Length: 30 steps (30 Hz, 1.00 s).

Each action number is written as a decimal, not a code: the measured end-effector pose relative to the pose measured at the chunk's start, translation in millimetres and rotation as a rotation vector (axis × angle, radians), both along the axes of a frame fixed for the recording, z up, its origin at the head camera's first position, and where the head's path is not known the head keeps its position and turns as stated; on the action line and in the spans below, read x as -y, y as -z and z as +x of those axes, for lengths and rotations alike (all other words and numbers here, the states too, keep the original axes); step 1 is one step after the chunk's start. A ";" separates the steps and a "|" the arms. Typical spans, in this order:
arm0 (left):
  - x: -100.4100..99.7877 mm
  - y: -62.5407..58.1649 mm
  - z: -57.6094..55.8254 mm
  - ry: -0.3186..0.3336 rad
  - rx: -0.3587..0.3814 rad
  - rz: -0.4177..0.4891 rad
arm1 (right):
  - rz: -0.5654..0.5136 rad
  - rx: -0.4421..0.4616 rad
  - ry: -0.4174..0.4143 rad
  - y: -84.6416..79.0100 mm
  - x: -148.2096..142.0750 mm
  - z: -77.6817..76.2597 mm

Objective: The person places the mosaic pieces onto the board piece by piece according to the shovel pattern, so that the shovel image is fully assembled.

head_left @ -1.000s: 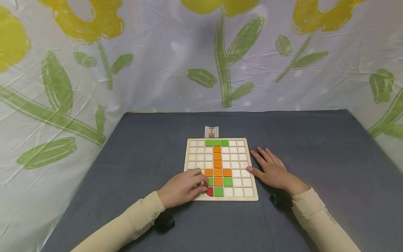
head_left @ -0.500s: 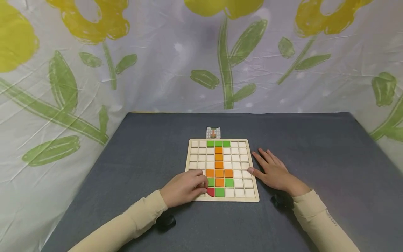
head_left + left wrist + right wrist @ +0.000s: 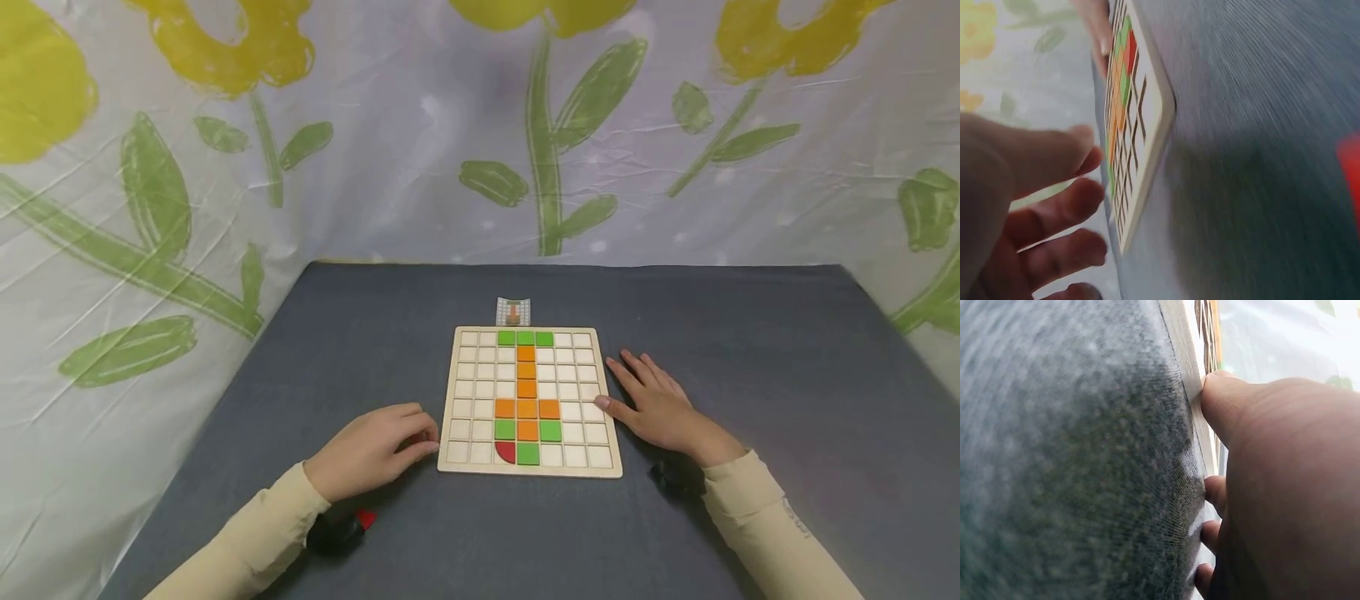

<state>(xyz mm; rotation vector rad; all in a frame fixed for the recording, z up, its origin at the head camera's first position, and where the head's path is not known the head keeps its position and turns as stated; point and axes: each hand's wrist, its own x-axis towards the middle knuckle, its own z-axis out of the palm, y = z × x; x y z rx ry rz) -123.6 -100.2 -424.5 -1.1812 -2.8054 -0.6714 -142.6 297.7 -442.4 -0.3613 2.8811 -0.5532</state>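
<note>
A square wooden grid board (image 3: 531, 472) lies on the dark table. Green tiles (image 3: 525, 338) sit in its far row, with a column of orange tiles (image 3: 527, 372) below them. A red quarter-round tile (image 3: 506, 452) sits in the near row, left of a green tile (image 3: 528, 454). My left hand (image 3: 378, 450) is just off the board's left edge, fingers loosely bent; the left wrist view shows nothing in them. My right hand (image 3: 660, 406) lies spread at the right edge, its thumb (image 3: 1222, 403) touching the board. A second red piece (image 3: 366, 518) lies partly hidden near my left wrist.
A small pattern card (image 3: 513, 312) lies beyond the board's far edge. Dark cloth covers the table (image 3: 375, 333). Behind hangs a pale curtain (image 3: 405, 167) with printed flowers. Black wrist cameras (image 3: 333, 533) sit under both wrists.
My left hand has let go of the red quarter-round tile and moved left off the board. A red piece now shows near my left wrist. My right hand stays at the board's edge.
</note>
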 end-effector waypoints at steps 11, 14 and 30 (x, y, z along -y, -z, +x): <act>57.1 -11.6 23.0 0.046 0.271 -0.098 | -0.011 0.008 -0.019 -0.7 1.2 0.8; 63.8 -10.6 29.5 0.060 0.348 -0.134 | -0.003 0.002 -0.022 0.3 -0.7 -0.2; 64.2 -2.7 40.4 0.022 0.305 -0.081 | -0.005 -0.004 -0.042 2.1 -3.1 -1.3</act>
